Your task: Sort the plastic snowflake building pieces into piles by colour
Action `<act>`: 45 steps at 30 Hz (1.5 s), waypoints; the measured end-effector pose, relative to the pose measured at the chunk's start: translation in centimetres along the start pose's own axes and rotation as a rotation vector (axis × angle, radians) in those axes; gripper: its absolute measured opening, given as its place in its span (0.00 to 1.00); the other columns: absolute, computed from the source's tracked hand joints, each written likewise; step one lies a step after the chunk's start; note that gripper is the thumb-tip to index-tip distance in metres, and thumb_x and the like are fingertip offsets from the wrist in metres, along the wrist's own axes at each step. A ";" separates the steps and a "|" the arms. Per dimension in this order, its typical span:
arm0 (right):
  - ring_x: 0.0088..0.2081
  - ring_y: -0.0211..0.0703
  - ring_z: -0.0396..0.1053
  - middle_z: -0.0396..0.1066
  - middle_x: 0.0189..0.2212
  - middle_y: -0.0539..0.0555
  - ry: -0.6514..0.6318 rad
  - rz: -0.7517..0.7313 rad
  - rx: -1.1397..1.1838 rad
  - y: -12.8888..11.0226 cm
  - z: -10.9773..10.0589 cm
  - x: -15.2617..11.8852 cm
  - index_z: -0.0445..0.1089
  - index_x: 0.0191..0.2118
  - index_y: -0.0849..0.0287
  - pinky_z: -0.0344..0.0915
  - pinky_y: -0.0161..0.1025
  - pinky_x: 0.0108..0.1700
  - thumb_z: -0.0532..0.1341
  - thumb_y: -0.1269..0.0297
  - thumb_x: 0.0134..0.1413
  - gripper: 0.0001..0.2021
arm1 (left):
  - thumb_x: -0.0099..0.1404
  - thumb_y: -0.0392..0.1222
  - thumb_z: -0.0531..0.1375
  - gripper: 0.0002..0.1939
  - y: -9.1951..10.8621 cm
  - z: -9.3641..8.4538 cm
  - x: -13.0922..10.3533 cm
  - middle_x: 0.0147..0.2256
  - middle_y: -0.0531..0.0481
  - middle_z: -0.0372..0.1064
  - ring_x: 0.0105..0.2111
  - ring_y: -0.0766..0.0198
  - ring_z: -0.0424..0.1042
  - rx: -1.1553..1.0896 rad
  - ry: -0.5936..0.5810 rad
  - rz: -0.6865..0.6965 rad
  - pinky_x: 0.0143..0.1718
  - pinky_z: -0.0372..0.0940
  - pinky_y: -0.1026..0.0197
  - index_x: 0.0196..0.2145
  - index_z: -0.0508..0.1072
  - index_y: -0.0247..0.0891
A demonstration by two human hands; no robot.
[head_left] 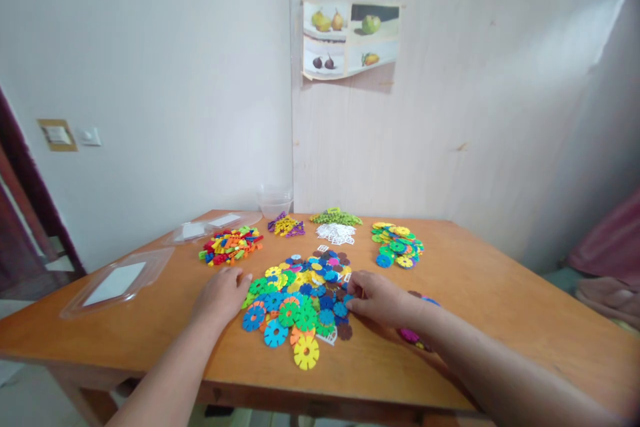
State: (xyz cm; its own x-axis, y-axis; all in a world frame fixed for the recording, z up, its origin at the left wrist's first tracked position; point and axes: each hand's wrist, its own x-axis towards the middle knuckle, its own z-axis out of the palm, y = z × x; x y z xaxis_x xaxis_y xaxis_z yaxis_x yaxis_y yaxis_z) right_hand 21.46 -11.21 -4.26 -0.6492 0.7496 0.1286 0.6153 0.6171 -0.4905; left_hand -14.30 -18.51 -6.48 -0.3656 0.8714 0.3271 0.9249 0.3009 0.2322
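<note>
A mixed pile of notched plastic discs (307, 312) in blue, green, yellow, orange and brown lies at the middle of the table. My left hand (223, 295) rests on the tabletop against the pile's left side, its fingers loosely apart and holding nothing that I can see. On the other side, my right hand (380, 297) reaches the pile's right edge, thumb and forefinger apart around some blue discs. White lattice pieces (329, 335) show among the discs. Under my right forearm lies a small group of purple and brown discs (410, 336), partly hidden.
Farther back on the wooden table (480, 293) sit sorted heaps: bright bricks (231, 245), purple and yellow pieces (286, 225), green pieces (336, 217), white pieces (335, 233) and larger discs (397, 245). Clear lids (150, 265) lie left; stacked clear tubs (275, 201) stand against the wall.
</note>
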 end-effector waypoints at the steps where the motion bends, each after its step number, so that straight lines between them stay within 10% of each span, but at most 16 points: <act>1: 0.30 0.36 0.62 0.69 0.29 0.48 0.008 0.007 0.020 -0.1 0.0 0.0 0.66 0.32 0.58 0.54 0.32 0.30 0.64 0.66 0.47 0.06 | 0.69 0.52 0.48 0.20 -0.1 0.1 0.1 0.42 0.40 0.74 0.43 0.53 0.73 0.003 0.000 0.002 0.40 0.62 0.58 0.39 0.74 0.37; 25: 0.23 0.34 0.61 0.67 0.20 0.47 0.124 0.280 0.018 4.8 -4.6 -3.5 0.69 0.29 0.59 0.51 0.31 0.24 0.64 0.62 0.49 0.06 | 0.68 0.54 0.47 0.23 -0.6 0.4 0.7 0.45 0.38 0.74 0.46 0.51 0.73 0.027 -0.003 0.012 0.43 0.64 0.57 0.40 0.75 0.37; 45: 0.33 0.40 0.68 0.73 0.34 0.51 0.085 -0.035 -0.056 -3.9 1.3 -0.3 0.73 0.38 0.54 0.54 0.33 0.31 0.62 0.56 0.53 0.09 | 0.69 0.53 0.47 0.22 -0.1 0.1 0.1 0.42 0.40 0.74 0.43 0.53 0.73 0.010 -0.005 0.013 0.41 0.63 0.58 0.38 0.75 0.37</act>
State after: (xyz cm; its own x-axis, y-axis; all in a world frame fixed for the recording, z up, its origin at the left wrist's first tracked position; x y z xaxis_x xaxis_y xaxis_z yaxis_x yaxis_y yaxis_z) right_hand 18.64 -14.16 -3.47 -0.6317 0.7437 0.2188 0.6188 0.6537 -0.4357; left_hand -14.45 -18.39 -6.55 -0.3531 0.8772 0.3254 0.9307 0.2936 0.2184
